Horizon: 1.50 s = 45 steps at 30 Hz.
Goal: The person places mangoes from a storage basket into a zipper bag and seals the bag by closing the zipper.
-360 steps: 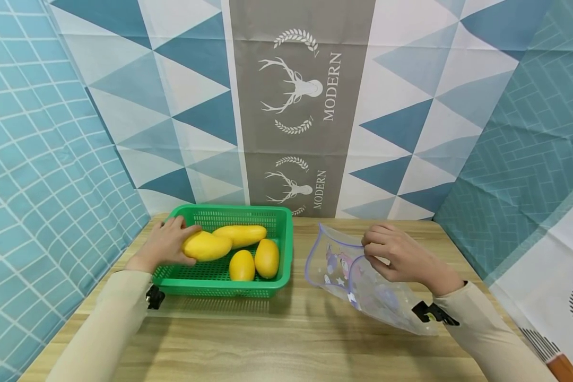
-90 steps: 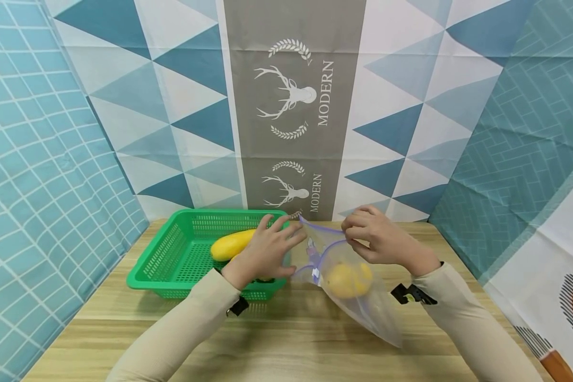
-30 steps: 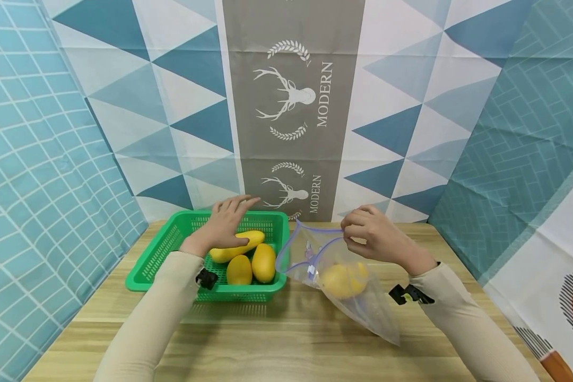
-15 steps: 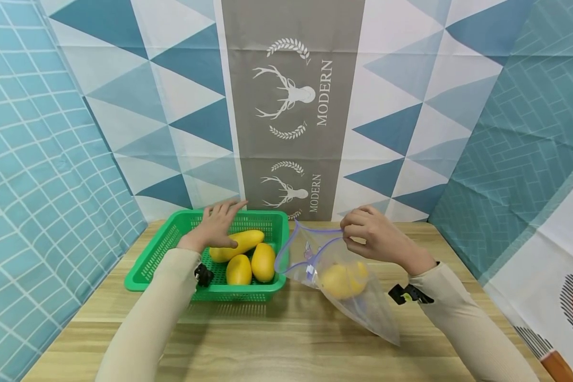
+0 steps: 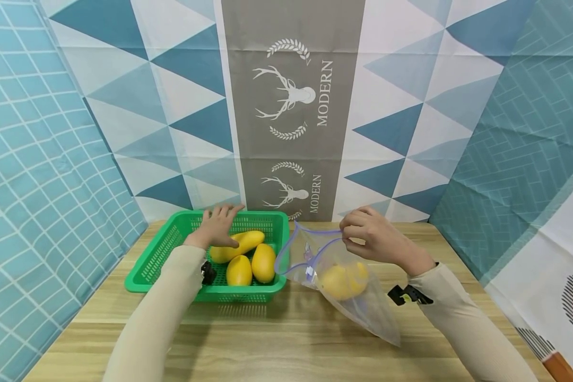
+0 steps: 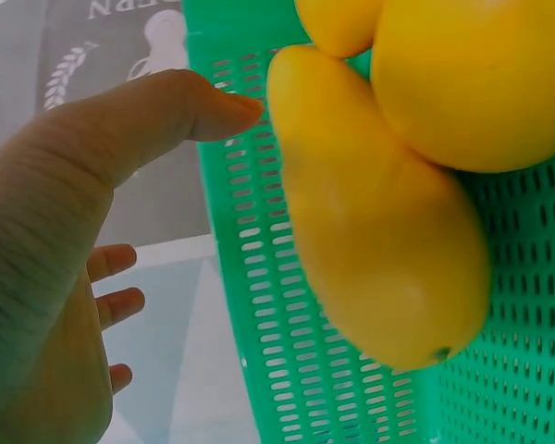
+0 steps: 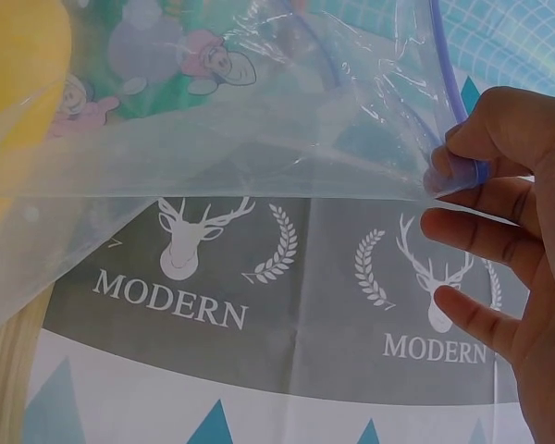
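Roughly side by side on the wood-grain worktop are a green basket of slotted plastic and, to its right, a clear, thin plastic bag with purple edging and cartoon prints. In the basket lie three smooth yellow fruits: a long one, tapered at one end, and two plump ovals, one nearer the middle and one nearer the right wall. More yellow fruit bulges inside the bag, whose mouth gapes toward the basket. The left hand is over the basket, fingers spread and holding nothing; its thumb tip is right beside the long fruit, though I cannot tell whether they touch. The right hand pinches the bag's purple-edged mouth between thumb and forefinger, the other fingers apart.
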Each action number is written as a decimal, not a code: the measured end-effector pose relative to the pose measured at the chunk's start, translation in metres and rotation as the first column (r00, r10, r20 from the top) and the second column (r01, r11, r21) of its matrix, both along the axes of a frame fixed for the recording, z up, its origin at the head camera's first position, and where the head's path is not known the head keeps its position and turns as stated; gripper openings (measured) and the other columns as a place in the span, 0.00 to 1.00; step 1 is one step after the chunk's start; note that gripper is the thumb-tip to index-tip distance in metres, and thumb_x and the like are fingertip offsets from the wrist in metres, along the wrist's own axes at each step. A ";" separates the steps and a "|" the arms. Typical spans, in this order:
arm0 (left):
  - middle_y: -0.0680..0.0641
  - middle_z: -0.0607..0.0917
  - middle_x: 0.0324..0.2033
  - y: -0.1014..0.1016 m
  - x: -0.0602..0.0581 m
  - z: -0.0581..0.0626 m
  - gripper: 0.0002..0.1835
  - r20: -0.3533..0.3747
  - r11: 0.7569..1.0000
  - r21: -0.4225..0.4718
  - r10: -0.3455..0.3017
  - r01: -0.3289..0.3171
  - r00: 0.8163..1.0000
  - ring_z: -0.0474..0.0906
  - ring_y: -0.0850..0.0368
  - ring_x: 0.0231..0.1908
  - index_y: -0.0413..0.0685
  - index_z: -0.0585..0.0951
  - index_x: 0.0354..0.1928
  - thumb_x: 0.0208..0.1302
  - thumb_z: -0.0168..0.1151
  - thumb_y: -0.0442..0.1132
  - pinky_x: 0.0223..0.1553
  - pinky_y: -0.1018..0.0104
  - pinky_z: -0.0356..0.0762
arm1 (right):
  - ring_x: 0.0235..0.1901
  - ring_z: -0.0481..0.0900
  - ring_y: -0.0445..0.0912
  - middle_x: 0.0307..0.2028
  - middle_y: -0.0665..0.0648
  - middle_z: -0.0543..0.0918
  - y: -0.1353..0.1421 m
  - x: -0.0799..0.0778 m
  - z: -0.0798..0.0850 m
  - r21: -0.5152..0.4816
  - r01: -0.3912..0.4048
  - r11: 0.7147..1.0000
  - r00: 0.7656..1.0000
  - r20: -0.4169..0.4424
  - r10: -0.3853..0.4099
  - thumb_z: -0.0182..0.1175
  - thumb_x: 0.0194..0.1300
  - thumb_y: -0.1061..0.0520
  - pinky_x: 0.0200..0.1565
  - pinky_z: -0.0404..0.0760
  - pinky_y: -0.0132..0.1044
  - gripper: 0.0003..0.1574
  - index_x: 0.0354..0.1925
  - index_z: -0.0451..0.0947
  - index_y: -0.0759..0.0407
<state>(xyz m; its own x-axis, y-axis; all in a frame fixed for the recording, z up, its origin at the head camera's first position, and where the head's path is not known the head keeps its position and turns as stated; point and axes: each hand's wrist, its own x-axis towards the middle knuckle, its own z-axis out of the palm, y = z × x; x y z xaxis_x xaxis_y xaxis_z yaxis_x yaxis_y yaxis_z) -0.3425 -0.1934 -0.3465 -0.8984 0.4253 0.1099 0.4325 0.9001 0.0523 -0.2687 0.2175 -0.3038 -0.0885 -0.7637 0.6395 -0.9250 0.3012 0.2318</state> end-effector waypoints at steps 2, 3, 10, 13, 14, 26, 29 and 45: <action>0.31 0.59 0.70 0.003 -0.001 -0.003 0.55 0.005 1.000 -0.020 0.014 -0.014 1.000 0.55 0.31 0.68 0.45 0.51 0.78 0.56 0.74 0.51 0.61 0.32 0.51 | 0.37 0.79 0.48 0.34 0.52 0.80 0.000 0.001 0.000 -0.002 -0.001 1.000 1.000 0.003 0.001 0.60 0.67 0.61 0.42 0.75 0.53 0.10 0.27 0.75 0.53; 0.31 0.59 0.70 0.005 -0.002 -0.004 0.54 0.005 0.999 -0.031 0.021 -0.020 1.000 0.55 0.31 0.67 0.45 0.52 0.77 0.56 0.74 0.51 0.61 0.32 0.52 | 0.37 0.79 0.48 0.34 0.52 0.80 0.000 0.001 0.000 -0.002 -0.001 1.000 1.000 0.005 0.001 0.59 0.67 0.61 0.43 0.75 0.53 0.10 0.27 0.76 0.53; 0.32 0.63 0.69 0.009 -0.012 -0.022 0.52 0.008 0.994 -0.087 0.060 -0.059 0.998 0.58 0.31 0.67 0.44 0.54 0.77 0.58 0.71 0.55 0.60 0.33 0.54 | 0.37 0.78 0.48 0.34 0.53 0.79 0.000 0.002 0.001 0.003 -0.004 1.000 1.000 0.012 0.004 0.61 0.66 0.62 0.43 0.74 0.53 0.09 0.28 0.76 0.54; 0.31 0.64 0.68 0.012 -0.011 -0.025 0.51 0.028 0.994 -0.081 0.073 -0.070 0.997 0.59 0.30 0.66 0.43 0.55 0.77 0.59 0.69 0.54 0.59 0.33 0.55 | 0.37 0.78 0.48 0.34 0.52 0.79 0.000 0.002 0.001 0.002 -0.004 1.000 1.000 0.015 0.004 0.62 0.64 0.63 0.43 0.74 0.53 0.09 0.28 0.76 0.54; 0.31 0.64 0.68 0.013 -0.011 -0.026 0.50 0.038 0.994 -0.082 0.079 -0.076 0.996 0.59 0.31 0.66 0.43 0.55 0.77 0.60 0.69 0.55 0.59 0.33 0.55 | 0.37 0.78 0.48 0.34 0.52 0.79 0.000 0.002 0.001 0.003 -0.003 1.000 1.000 0.016 0.002 0.62 0.63 0.64 0.42 0.74 0.53 0.09 0.28 0.76 0.54; 0.29 0.61 0.70 0.019 -0.017 -0.044 0.46 0.103 0.991 -0.101 0.100 -0.090 0.990 0.53 0.28 0.69 0.41 0.57 0.76 0.62 0.65 0.52 0.64 0.29 0.48 | 0.37 0.78 0.48 0.34 0.52 0.79 0.001 0.002 0.000 0.010 0.008 1.000 1.000 0.023 -0.008 0.61 0.66 0.62 0.43 0.74 0.51 0.10 0.28 0.75 0.53; 0.30 0.60 0.71 0.021 -0.017 -0.044 0.45 0.131 0.985 -0.134 0.124 -0.106 0.984 0.52 0.29 0.70 0.41 0.56 0.76 0.65 0.63 0.54 0.65 0.31 0.47 | 0.37 0.78 0.48 0.34 0.52 0.79 0.001 0.002 0.001 0.013 0.009 1.000 1.000 0.025 -0.009 0.62 0.65 0.63 0.43 0.74 0.51 0.10 0.28 0.75 0.53; 0.31 0.71 0.65 0.026 -0.009 -0.037 0.38 0.135 0.957 -0.252 0.178 -0.140 0.975 0.60 0.32 0.67 0.40 0.62 0.74 0.69 0.60 0.52 0.64 0.35 0.49 | 0.36 0.79 0.48 0.33 0.52 0.79 0.002 0.002 0.001 0.011 0.010 1.000 1.000 0.016 -0.011 0.63 0.62 0.65 0.42 0.75 0.52 0.09 0.27 0.75 0.54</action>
